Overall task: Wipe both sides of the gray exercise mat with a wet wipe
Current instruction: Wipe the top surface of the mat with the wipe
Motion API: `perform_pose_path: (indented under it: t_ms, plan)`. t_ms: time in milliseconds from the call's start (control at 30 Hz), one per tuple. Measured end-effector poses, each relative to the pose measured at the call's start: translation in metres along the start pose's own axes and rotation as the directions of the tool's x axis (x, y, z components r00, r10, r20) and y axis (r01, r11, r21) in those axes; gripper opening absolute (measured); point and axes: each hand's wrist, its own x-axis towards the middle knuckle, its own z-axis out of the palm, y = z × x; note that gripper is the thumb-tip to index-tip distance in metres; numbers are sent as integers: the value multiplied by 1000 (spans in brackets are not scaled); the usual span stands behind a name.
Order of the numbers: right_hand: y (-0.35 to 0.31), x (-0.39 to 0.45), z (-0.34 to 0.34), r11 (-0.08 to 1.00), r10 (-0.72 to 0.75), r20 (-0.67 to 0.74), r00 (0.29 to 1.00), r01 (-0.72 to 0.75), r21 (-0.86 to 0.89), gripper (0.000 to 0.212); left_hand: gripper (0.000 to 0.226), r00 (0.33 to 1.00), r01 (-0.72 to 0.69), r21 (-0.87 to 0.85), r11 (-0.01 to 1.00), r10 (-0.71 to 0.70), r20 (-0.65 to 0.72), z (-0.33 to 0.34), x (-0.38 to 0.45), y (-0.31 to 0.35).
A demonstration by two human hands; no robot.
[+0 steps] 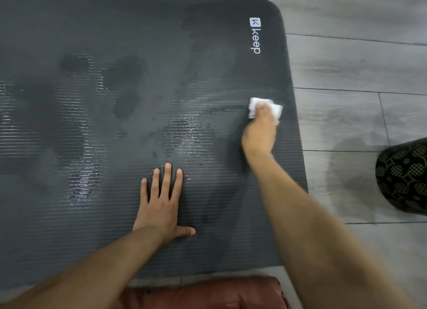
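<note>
Presently, the gray exercise mat (115,43) lies flat on a gray wood-look floor (358,66), filling most of the scene from the left edge across to right of centre. Its far right corner is rounded, and a white "keep" logo (255,35) is printed just inside that corner. The ribbed surface carries shiny wet streaks in two main patches, one left of centre and one near the middle, with darker damp marks farther back.

The left hand (161,202) rests palm down on the mat near its near edge, fingers straight and slightly spread, thumb out to the right; it grasps nothing. The right hand (260,133) reaches farther out, close to the mat's right edge, and presses a folded white wet wipe (253,105) against the surface. The wipe shows past the fingertips on the far side and to both sides. The hand is blurred, so whether the fingers are curled around the wipe or laid flat on it cannot be told.

A reddish-brown cushion (208,295) lies at the near edge of the scene, just beside the mat's near border. To the right, well apart from the mat, a dark rounded object with a gold pattern (403,177) sits on the floor at the frame's edge.
</note>
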Motion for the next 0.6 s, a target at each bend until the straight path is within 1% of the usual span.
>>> perform_pose_path:
  t_ms: [33,67,100,133,200,233,267,300,333,367,400,433,467,533,567,600]
  plan:
    - [-22,-18,11,994,-88,29,996,86,73,30,150,1000,2,8,1000,-2,0,0,0,0]
    - [-42,-39,24,970,-214,54,975,206,128,29,150,1000,4,10,1000,-4,0,0,0,-1]
    - [-59,-61,36,928,-354,108,929,335,160,34,150,1000,5,8,1000,-5,0,1,0,-1]
    - [-69,-77,45,883,-458,160,874,427,197,42,150,1000,3,9,1000,-3,-5,1,0,-1]
    - [-67,-76,46,815,-575,248,780,518,261,49,150,1000,-1,9,1000,1,-20,2,1,-1]
    - [-54,-66,42,784,-620,252,743,569,248,49,150,1000,-3,4,1000,3,-21,3,0,-2]
    - [-38,-55,33,778,-628,250,737,589,220,49,150,1000,-7,-3,1000,7,-22,3,0,-3]
    - [-15,-44,21,809,-588,234,774,561,174,50,150,1000,-11,-9,1000,11,-25,4,0,-4]
    - [14,-32,9,868,-497,195,846,481,125,51,150,1000,-15,-12,1000,15,-26,5,0,-4]
    - [43,-22,-4,930,-365,140,920,355,91,53,150,999,-18,-15,1000,17,-27,5,0,-4]
    - [66,-14,-17,973,-225,93,970,218,72,55,150,999,-19,-19,1000,18,-27,5,1,-5]
    - [80,-10,-26,992,-121,66,990,118,47,57,151,1000,-18,-22,1000,17,-24,5,1,-5]
    - [84,-10,-28,998,-50,46,998,49,32,58,151,1000,-18,-25,1000,18,-18,4,0,-5]
    - [63,-13,-18,997,50,-12,999,-49,55,57,151,1000,-18,-29,999,17,-7,3,1,-3]
    - [44,-19,-9,991,89,-12,996,-88,97,53,151,1000,-15,-30,999,15,-4,3,0,-3]
    - [23,-29,2,989,66,-1,998,-65,132,47,151,1000,-12,-26,1000,12,-4,3,0,-2]
